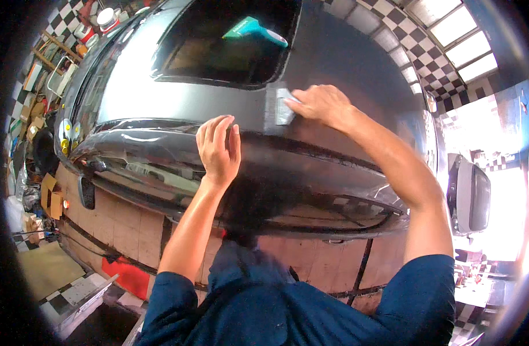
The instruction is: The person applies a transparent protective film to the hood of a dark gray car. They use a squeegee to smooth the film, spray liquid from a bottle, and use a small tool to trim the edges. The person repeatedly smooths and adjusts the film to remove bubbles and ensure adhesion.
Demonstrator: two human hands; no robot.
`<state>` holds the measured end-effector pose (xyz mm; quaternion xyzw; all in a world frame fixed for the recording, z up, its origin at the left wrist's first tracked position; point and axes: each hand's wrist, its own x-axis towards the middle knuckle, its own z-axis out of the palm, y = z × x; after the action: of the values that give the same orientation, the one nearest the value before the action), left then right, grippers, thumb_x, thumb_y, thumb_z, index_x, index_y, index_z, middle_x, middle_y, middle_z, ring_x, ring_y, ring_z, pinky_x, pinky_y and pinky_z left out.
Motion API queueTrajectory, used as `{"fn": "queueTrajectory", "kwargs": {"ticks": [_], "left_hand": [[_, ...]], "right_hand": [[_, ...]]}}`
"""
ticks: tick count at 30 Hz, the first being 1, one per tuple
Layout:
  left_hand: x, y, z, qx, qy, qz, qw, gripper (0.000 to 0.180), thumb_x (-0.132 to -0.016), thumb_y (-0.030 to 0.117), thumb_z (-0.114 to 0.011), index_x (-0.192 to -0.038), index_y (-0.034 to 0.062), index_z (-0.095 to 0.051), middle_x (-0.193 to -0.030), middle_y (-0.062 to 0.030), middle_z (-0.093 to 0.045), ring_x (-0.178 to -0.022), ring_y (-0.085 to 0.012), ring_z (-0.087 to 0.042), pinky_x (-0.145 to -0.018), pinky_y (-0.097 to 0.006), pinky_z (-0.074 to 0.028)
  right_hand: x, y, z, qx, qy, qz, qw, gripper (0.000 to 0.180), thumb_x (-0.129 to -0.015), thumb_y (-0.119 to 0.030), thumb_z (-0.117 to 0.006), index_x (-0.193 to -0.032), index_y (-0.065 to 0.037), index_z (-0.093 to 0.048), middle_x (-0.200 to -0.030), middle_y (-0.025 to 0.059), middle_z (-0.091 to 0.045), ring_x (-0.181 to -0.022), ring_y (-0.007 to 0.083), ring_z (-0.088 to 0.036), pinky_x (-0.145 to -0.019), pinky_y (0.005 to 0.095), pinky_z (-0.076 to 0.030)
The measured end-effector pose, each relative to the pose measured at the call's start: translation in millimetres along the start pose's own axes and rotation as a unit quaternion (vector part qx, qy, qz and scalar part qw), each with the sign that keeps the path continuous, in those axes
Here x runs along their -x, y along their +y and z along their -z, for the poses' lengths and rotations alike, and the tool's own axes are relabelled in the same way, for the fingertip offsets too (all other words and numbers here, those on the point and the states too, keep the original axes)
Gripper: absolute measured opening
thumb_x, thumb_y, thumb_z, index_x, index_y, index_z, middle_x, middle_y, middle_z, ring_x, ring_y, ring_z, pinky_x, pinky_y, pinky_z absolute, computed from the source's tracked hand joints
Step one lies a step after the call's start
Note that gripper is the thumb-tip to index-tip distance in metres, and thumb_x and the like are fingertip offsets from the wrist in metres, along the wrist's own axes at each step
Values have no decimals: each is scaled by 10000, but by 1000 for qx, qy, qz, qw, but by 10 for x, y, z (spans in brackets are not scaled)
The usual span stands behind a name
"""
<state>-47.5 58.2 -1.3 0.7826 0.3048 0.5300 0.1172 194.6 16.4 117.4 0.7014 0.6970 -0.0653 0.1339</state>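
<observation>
A dark grey car body (178, 98) fills the upper half of the view, with its glossy bumper (310, 179) nearest me. My left hand (218, 147) lies flat, fingers together, on the panel just above the bumper seam. My right hand (322, 104) presses a small grey sanding pad (283, 106) against the panel below the rear window (218, 52). A pale scuffed patch runs down beside the pad. A teal tool (256, 30) shows in the window glass.
Tan floor tiles (126, 225) lie under the bumper, with a red patch (126, 277) at the lower left. Cardboard boxes (51, 199) and clutter stand along the left wall. Another vehicle (469, 196) is parked at the right.
</observation>
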Motion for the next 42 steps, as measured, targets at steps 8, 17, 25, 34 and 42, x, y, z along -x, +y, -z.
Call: {"fn": "queueTrajectory", "kwargs": {"ticks": [8, 17, 25, 34, 42], "left_hand": [[-23, 130, -254, -66, -43, -12, 997, 222, -872, 125, -625, -1081, 54, -596, -1133, -93, -612, -1102, -300, -542, -978, -433, -377], [-69, 187, -286, -111, -98, -64, 987, 189, -896, 158, -618, -1054, 54, -608, -1134, -90, -613, -1087, -288, -550, -968, -435, -371], [-169, 361, -404, -105, -156, -87, 978, 233, -907, 160, -596, -1091, 19, -584, -1199, -130, -575, -1139, -333, -515, -994, -463, -358], [-177, 412, -422, -89, -184, -41, 978, 287, -910, 195, -595, -1144, 31, -573, -1261, -119, -556, -1185, -323, -496, -1027, -463, -349], [-172, 314, -368, -103, -204, -57, 972, 298, -924, 158, -565, -1188, 21, -572, -1293, -124, -568, -1195, -329, -518, -1050, -456, -346]], "right_hand": [[2072, 1202, -549, 25, -30, -247, 968, 519, -944, -543, -399, -1009, -95, -651, -814, 238, -659, -846, 410, -644, -771, 518, -497], [507, 1109, 8, -53, 71, -88, 992, 477, -918, -446, -463, -988, -20, -667, -978, 216, -676, -927, 407, -646, -803, 504, -511], [98, 1112, -232, -99, 44, -123, 986, 638, -935, -619, -370, -918, -74, -699, -987, 202, -678, -969, 392, -636, -821, 487, -495], [950, 1730, -199, -36, 53, -298, 952, 597, -950, -580, -359, -930, -84, -691, -920, 194, -682, -908, 375, -659, -789, 493, -500], [-497, 871, -174, -51, 126, -142, 981, 619, -942, -544, -364, -842, -58, -734, -862, 214, -689, -855, 393, -669, -790, 484, -521]]}}
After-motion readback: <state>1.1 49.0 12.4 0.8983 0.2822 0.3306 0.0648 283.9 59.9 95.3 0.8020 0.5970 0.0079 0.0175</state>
